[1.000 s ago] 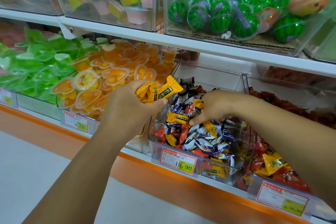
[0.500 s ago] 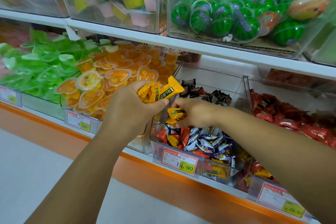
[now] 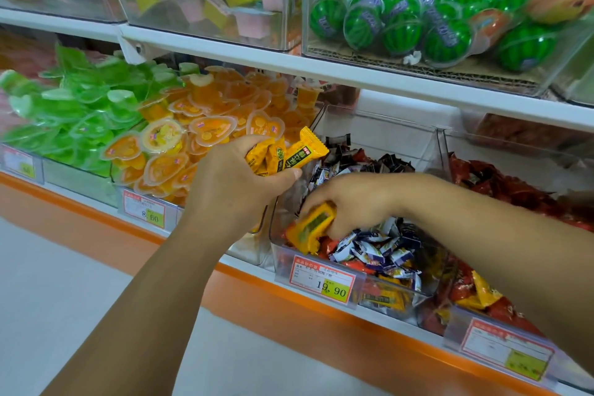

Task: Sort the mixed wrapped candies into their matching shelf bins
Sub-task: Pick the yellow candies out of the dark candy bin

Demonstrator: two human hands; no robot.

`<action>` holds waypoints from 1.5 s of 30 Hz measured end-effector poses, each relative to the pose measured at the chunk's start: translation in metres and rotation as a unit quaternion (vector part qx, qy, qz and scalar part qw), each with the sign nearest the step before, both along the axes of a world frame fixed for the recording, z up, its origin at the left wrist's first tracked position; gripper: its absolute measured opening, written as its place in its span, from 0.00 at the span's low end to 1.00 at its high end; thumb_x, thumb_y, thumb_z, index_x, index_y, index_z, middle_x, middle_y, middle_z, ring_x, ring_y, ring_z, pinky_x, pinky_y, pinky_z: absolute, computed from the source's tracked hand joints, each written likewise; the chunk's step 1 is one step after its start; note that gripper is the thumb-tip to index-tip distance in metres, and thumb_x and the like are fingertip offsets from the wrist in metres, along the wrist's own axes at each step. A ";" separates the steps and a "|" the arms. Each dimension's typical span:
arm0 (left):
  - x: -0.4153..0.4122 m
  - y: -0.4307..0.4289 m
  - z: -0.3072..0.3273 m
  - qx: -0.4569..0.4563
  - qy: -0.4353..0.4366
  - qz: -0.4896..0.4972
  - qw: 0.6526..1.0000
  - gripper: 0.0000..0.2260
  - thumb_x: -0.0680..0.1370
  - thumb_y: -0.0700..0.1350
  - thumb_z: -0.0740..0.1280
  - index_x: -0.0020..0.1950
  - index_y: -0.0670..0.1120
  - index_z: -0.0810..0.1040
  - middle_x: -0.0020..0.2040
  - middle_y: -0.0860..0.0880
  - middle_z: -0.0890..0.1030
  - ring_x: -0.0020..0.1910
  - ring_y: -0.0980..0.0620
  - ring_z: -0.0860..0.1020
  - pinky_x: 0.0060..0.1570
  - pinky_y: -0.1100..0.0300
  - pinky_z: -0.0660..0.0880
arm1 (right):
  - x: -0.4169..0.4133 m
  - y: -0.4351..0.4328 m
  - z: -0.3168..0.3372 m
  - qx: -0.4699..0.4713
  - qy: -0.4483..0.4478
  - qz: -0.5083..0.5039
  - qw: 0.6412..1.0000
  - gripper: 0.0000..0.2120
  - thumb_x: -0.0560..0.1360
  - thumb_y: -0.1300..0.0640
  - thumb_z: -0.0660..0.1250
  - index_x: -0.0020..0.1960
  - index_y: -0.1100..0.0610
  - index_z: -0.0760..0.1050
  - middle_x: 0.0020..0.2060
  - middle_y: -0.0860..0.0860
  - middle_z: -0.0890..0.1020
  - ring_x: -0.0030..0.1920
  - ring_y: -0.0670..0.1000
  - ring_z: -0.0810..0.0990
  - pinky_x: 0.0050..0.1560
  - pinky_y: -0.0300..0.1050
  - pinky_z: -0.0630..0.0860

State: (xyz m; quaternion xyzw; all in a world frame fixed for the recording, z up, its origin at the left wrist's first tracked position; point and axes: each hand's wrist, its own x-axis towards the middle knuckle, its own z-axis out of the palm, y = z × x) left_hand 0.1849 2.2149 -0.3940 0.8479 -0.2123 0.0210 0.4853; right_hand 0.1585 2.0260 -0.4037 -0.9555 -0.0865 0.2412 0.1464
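My left hand [image 3: 231, 183] grips a bunch of yellow wrapped candies [image 3: 283, 154] just left of a clear shelf bin [image 3: 379, 125]. That bin holds mixed candies [image 3: 379, 251] in blue-white, red, yellow and black wrappers. My right hand [image 3: 350, 202] reaches into the bin's front left corner. It pinches one more yellow wrapped candy [image 3: 310, 230], blurred, low over the pile near the front wall.
Left of the mixed bin stand bins of orange jelly cups [image 3: 205, 125] and green jelly cups [image 3: 80, 106]. Red packets [image 3: 501, 183] fill the bin to the right. An upper shelf [image 3: 321, 69] carries watermelon-ball sweets [image 3: 434, 29]. Price tags [image 3: 324, 280] line the orange shelf edge.
My right hand has dropped from beside the left hand to the bin's front corner, holding a yellow candy. The left hand has kept its bunch and hardly moved.
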 end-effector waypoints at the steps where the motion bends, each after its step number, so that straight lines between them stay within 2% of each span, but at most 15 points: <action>1: 0.000 0.000 0.000 -0.005 0.004 0.000 1.000 0.25 0.71 0.53 0.75 0.66 0.51 0.75 0.33 0.56 0.80 0.36 0.53 0.82 0.26 0.70 0.70 | 0.000 0.003 -0.005 -0.036 0.019 0.010 0.999 0.20 0.71 0.57 0.71 0.61 0.44 0.74 0.44 0.47 0.79 0.38 0.48 0.74 0.39 0.42 0.71; 4: -0.001 0.000 0.000 -0.008 0.003 -0.004 1.000 0.26 0.71 0.53 0.75 0.67 0.51 0.75 0.33 0.58 0.79 0.37 0.55 0.82 0.26 0.72 0.69 | 0.004 0.008 -0.017 -0.086 0.026 0.029 0.996 0.18 0.71 0.53 0.71 0.60 0.45 0.74 0.48 0.48 0.80 0.43 0.51 0.76 0.41 0.44 0.71; 7: -0.001 0.001 0.001 0.007 -0.005 -0.006 1.000 0.26 0.71 0.53 0.74 0.67 0.52 0.74 0.38 0.53 0.81 0.38 0.51 0.82 0.34 0.59 0.78 | 0.008 0.009 -0.019 -0.098 0.024 0.041 0.994 0.16 0.71 0.50 0.72 0.58 0.46 0.76 0.49 0.48 0.80 0.47 0.52 0.77 0.40 0.43 0.70; 10: -0.001 0.002 0.001 0.000 0.000 -0.006 1.000 0.16 0.71 0.52 0.74 0.57 0.56 0.77 0.37 0.50 0.82 0.38 0.47 0.82 0.39 0.49 0.80 | 0.006 0.008 -0.020 -0.086 0.019 0.031 0.996 0.17 0.71 0.43 0.72 0.57 0.47 0.77 0.49 0.46 0.80 0.47 0.50 0.77 0.41 0.42 0.70; 14: 0.000 0.000 0.000 0.000 -0.003 -0.002 1.000 0.21 0.71 0.53 0.75 0.62 0.52 0.78 0.34 0.52 0.81 0.36 0.49 0.82 0.33 0.57 0.78 | 0.006 0.014 -0.026 -0.093 -0.015 0.029 0.995 0.14 0.71 0.42 0.70 0.52 0.48 0.77 0.43 0.46 0.79 0.43 0.49 0.76 0.41 0.43 0.71; 17: -0.001 0.000 0.000 -0.002 0.002 -0.005 1.000 0.20 0.71 0.52 0.75 0.61 0.51 0.78 0.35 0.53 0.82 0.35 0.49 0.82 0.31 0.61 0.76 | 0.006 0.009 -0.021 -0.005 0.005 -0.013 1.000 0.14 0.72 0.45 0.72 0.53 0.51 0.79 0.42 0.49 0.80 0.40 0.48 0.75 0.40 0.43 0.70; 20: 0.000 0.002 0.000 -0.001 -0.003 -0.006 1.000 0.16 0.71 0.52 0.75 0.57 0.54 0.78 0.36 0.53 0.82 0.34 0.50 0.81 0.30 0.62 0.75 | 0.003 -0.005 -0.008 0.072 -0.013 -0.088 0.993 0.12 0.72 0.43 0.71 0.45 0.52 0.78 0.34 0.48 0.76 0.36 0.47 0.73 0.39 0.42 0.68; 23: 0.001 0.001 0.000 -0.004 -0.005 -0.003 1.000 0.20 0.70 0.53 0.75 0.61 0.51 0.78 0.32 0.55 0.79 0.34 0.52 0.81 0.25 0.68 0.71 | 0.000 -0.018 0.002 0.106 -0.030 -0.126 0.986 0.11 0.72 0.43 0.71 0.41 0.50 0.76 0.33 0.50 0.73 0.35 0.49 0.72 0.39 0.44 0.69; 25: -0.001 -0.001 0.000 -0.002 -0.005 -0.007 1.000 0.23 0.70 0.54 0.75 0.64 0.50 0.77 0.29 0.56 0.77 0.34 0.49 0.81 0.24 0.66 0.71 | -0.004 -0.025 0.007 0.116 -0.032 -0.132 0.984 0.10 0.72 0.42 0.70 0.40 0.48 0.76 0.32 0.51 0.72 0.32 0.49 0.71 0.37 0.46 0.69; 29: -0.009 -0.006 0.004 0.006 -0.006 -0.013 1.000 0.26 0.70 0.54 0.75 0.67 0.50 0.75 0.29 0.55 0.77 0.34 0.43 0.81 0.23 0.65 0.69 | -0.015 -0.032 0.017 0.131 -0.049 -0.160 0.977 0.10 0.74 0.44 0.69 0.43 0.51 0.77 0.28 0.49 0.71 0.26 0.46 0.69 0.31 0.41 0.69; 32: -0.014 -0.014 0.007 -0.011 -0.006 -0.037 0.999 0.12 0.70 0.52 0.75 0.48 0.63 0.75 0.28 0.52 0.78 0.33 0.43 0.81 0.27 0.58 0.72 | -0.028 -0.038 0.029 0.112 -0.100 -0.183 0.972 0.15 0.75 0.44 0.68 0.47 0.57 0.76 0.25 0.46 0.69 0.23 0.44 0.66 0.27 0.35 0.65; 34: -0.020 -0.025 0.010 -0.036 -0.014 -0.051 0.998 0.16 0.71 0.51 0.76 0.38 0.65 0.69 0.28 0.51 0.79 0.31 0.45 0.81 0.29 0.55 0.75 | -0.043 -0.043 0.039 0.089 -0.150 -0.189 0.966 0.15 0.75 0.44 0.68 0.44 0.57 0.75 0.28 0.47 0.70 0.24 0.42 0.66 0.26 0.32 0.62; 38: -0.039 -0.054 0.018 -0.057 -0.007 -0.090 0.994 0.10 0.70 0.51 0.76 0.40 0.61 0.75 0.33 0.50 0.82 0.33 0.46 0.82 0.34 0.48 0.79 | -0.091 -0.059 0.053 0.111 -0.196 -0.236 0.945 0.15 0.75 0.45 0.68 0.35 0.52 0.72 0.27 0.47 0.70 0.26 0.44 0.66 0.27 0.34 0.60; 41: -0.058 -0.079 0.020 -0.057 -0.003 -0.130 0.990 0.08 0.70 0.53 0.75 0.44 0.58 0.78 0.32 0.53 0.82 0.30 0.50 0.81 0.26 0.58 0.73 | -0.133 -0.078 0.056 0.105 -0.204 -0.285 0.931 0.16 0.74 0.43 0.68 0.41 0.57 0.76 0.29 0.50 0.71 0.30 0.47 0.69 0.34 0.42 0.64; 45: -0.097 -0.122 0.023 -0.049 -0.003 -0.189 0.981 0.09 0.70 0.51 0.75 0.48 0.55 0.80 0.27 0.57 0.78 0.25 0.60 0.75 0.25 0.71 0.66 | -0.194 -0.106 0.054 0.073 -0.236 -0.351 0.903 0.18 0.74 0.43 0.68 0.44 0.59 0.76 0.29 0.49 0.70 0.28 0.46 0.67 0.34 0.45 0.63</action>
